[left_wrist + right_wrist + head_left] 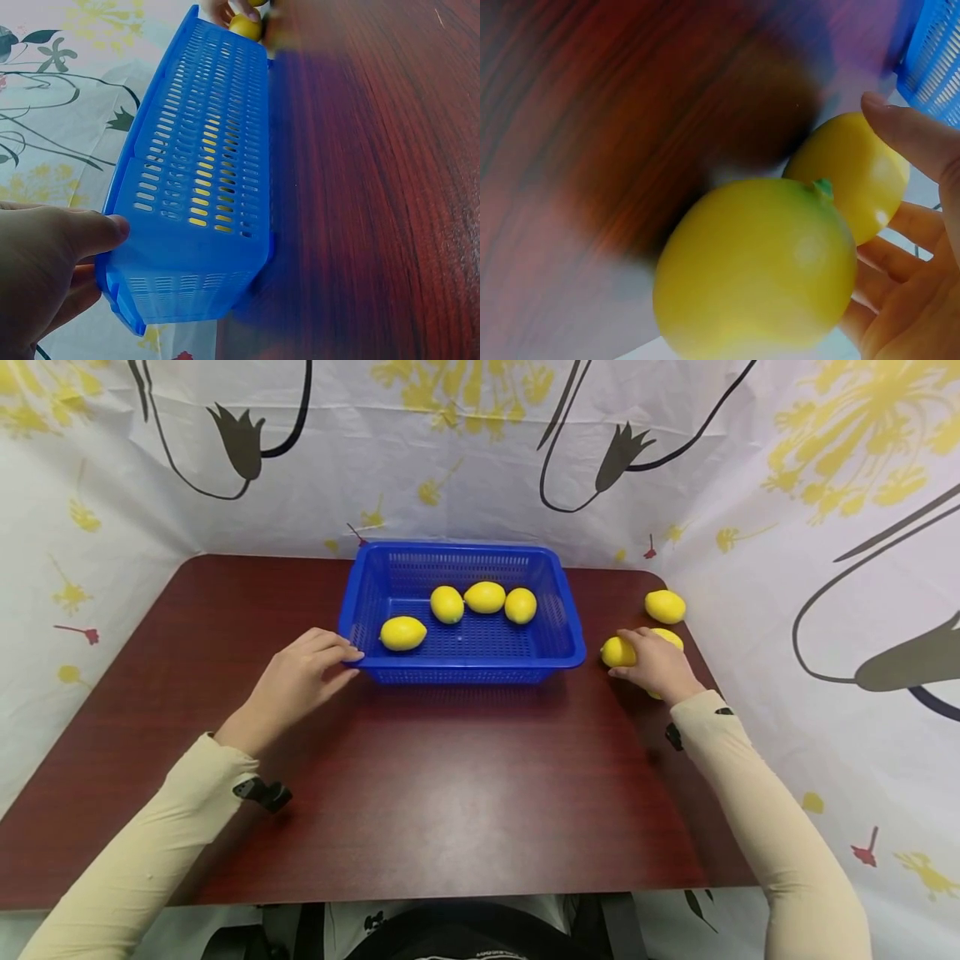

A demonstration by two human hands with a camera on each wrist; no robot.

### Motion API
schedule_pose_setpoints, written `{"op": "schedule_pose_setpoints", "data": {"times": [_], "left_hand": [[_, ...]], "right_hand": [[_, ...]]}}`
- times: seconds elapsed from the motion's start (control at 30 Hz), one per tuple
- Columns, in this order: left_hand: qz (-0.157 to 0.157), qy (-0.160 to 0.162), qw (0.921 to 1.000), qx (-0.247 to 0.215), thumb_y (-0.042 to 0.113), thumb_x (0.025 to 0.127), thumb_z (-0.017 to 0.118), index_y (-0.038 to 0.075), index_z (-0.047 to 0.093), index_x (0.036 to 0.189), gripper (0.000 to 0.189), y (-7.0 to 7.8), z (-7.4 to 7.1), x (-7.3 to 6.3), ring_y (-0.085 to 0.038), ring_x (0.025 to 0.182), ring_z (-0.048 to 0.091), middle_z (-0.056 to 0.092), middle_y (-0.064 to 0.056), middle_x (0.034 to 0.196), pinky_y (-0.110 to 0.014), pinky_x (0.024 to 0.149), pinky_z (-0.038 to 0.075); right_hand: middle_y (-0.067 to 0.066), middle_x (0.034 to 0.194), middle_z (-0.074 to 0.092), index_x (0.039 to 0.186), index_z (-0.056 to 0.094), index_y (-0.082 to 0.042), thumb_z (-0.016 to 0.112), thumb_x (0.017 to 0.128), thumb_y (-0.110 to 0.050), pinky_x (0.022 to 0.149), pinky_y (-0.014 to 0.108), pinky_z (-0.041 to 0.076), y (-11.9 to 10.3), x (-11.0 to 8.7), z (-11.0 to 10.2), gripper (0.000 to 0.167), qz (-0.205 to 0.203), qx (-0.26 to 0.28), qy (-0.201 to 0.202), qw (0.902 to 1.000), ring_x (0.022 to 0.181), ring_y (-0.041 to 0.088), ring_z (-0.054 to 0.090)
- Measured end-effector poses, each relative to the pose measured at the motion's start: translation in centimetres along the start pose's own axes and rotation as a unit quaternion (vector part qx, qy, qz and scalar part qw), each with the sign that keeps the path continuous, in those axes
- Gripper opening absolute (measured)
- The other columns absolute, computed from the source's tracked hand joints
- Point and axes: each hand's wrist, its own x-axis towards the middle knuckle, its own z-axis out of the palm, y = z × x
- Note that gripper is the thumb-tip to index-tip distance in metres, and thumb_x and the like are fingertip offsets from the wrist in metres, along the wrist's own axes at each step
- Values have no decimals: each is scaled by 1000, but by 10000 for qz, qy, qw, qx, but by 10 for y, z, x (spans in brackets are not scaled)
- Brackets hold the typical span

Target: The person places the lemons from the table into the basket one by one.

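Note:
A blue plastic basket point(465, 664) stands toward the back of the table with several yellow lemons inside, one lemon point(402, 633) apart at its front left. My left hand point(303, 668) holds the basket's front left corner. In the left wrist view, the thumb point(105, 231) lies over the rim and the fingers are behind it. To the right of the basket, my right hand point(654, 662) grips a lemon point(617, 652) between thumb and fingers. The right wrist view has this lemon point(847, 180) in the hand, behind a nearer lemon point(754, 270).
Beyond the right hand, a lemon point(665, 607) lies at the table's right edge. Another lemon point(670, 637) is partly hidden by that hand. The dark red wooden table point(450, 793) meets a patterned white cloth point(465, 468) at the back and sides.

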Motion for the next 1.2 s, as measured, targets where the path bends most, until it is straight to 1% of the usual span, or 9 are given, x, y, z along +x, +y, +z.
{"op": "schedule_pose_setpoints", "data": {"times": [0.23, 0.4, 0.57, 0.8, 1.07, 1.2], "left_hand": [[-15, -3, 10000, -1, 9, 78, 83, 3, 75, 98, 23, -1, 2, -1, -26, 100, 62, 73, -10, 99, -42, 90, 55], [-9, 36, 10000, -13, 8, 77, 83, 2, 75, 98, 23, -2, 2, -2, -26, 99, 62, 73, -10, 99, -42, 90, 55], [-23, 25, 10000, 1, 9, 78, 83, 2, 75, 99, 23, -1, 1, -2, -26, 99, 62, 73, -11, 99, -43, 90, 55], [-69, 13, 10000, 24, 8, 78, 83, 3, 75, 99, 23, -1, 1, -2, -26, 100, 62, 73, -10, 99, -43, 89, 56], [-11, 91, 10000, -24, 6, 77, 83, 2, 75, 100, 24, -1, 3, -2, -26, 99, 62, 73, -11, 99, -42, 89, 55], [14, 123, 9999, -29, 4, 76, 83, 2, 75, 99, 25, -1, 3, -2, -26, 99, 62, 73, -11, 99, -41, 89, 55]], "right_hand": [[28, 140, 51, 145, 45, -3, 76, 85, -36, 104, 62, 44, -6, 0, 4, 75, -124, 65, 11, 9999, 121, 45, 54], [25, 141, 51, 145, 45, -5, 77, 84, -38, 103, 62, 45, -9, 2, 6, 77, -136, 99, 41, 9999, 121, 43, 55], [27, 140, 52, 144, 46, -2, 79, 83, -35, 103, 61, 45, -10, 4, 8, 77, -220, 56, 113, 9997, 122, 44, 54], [26, 141, 52, 145, 46, -4, 79, 83, -34, 105, 61, 45, -12, 5, 9, 76, -189, -61, 149, 9997, 126, 44, 53], [27, 143, 51, 146, 44, -3, 78, 84, -31, 105, 61, 44, -14, 6, 10, 76, -216, -133, 100, 9996, 125, 45, 53], [27, 141, 51, 146, 43, -3, 78, 85, -31, 103, 60, 46, -14, 7, 10, 76, -217, -115, 122, 9996, 122, 45, 54]]}}
